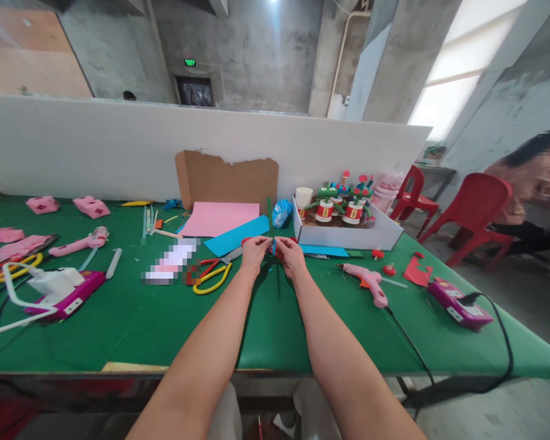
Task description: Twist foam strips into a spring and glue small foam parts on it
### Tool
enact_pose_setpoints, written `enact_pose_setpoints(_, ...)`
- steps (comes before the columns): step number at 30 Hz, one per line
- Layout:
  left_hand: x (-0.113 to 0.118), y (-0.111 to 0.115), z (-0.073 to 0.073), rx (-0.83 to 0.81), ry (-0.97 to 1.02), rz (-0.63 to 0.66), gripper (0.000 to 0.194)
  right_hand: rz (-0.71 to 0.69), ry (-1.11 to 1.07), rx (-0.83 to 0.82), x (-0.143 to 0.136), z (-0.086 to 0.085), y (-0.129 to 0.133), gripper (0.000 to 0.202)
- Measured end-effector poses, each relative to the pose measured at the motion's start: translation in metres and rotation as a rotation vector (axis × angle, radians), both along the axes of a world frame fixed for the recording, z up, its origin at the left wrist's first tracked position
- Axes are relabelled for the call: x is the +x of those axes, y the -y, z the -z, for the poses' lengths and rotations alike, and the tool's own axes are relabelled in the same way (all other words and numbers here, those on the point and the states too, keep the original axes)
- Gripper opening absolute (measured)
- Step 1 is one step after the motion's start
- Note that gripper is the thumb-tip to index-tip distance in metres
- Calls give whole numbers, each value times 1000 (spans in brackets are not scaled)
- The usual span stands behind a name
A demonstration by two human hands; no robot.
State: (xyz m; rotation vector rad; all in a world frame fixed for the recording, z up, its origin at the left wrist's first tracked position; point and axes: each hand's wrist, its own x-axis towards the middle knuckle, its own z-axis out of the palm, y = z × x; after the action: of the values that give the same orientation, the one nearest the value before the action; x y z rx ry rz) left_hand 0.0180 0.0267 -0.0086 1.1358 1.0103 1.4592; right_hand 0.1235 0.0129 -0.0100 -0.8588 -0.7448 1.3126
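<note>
My left hand [255, 255] and my right hand [291, 255] meet over the middle of the table, fingertips pinched close together. Between them is a small blue piece [274, 246], partly hidden by the fingers. A narrow green strip [270, 217] rises upright just behind the fingertips; whether it is joined to the blue piece I cannot tell. Red bits show beside both hands, too covered to name. Left of my left hand lie scissors [213, 282] with red and yellow handles. Blue paper [238, 235] lies just behind the hands, near a crumpled blue bundle [282, 214].
A white box [348, 238] holds several decorated cup figures. On the right are a pink glue gun [369, 282] and a purple power strip [458, 304] with a cord. Another purple power strip [73, 297] sits left. A white partition [119, 146] borders the table; a person sits far right.
</note>
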Motion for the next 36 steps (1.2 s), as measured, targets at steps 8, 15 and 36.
enact_pose_setpoints(8,6,7,-2,-3,71,-63,22,7,-8,26,0,2,-1,29)
enact_pose_setpoints(15,7,2,2,-12,68,-79,19,67,20,18,-1,1,-3,28)
enact_pose_setpoints(36,2,-7,9,-80,64,-30,33,65,95,48,-2,5,-6,30)
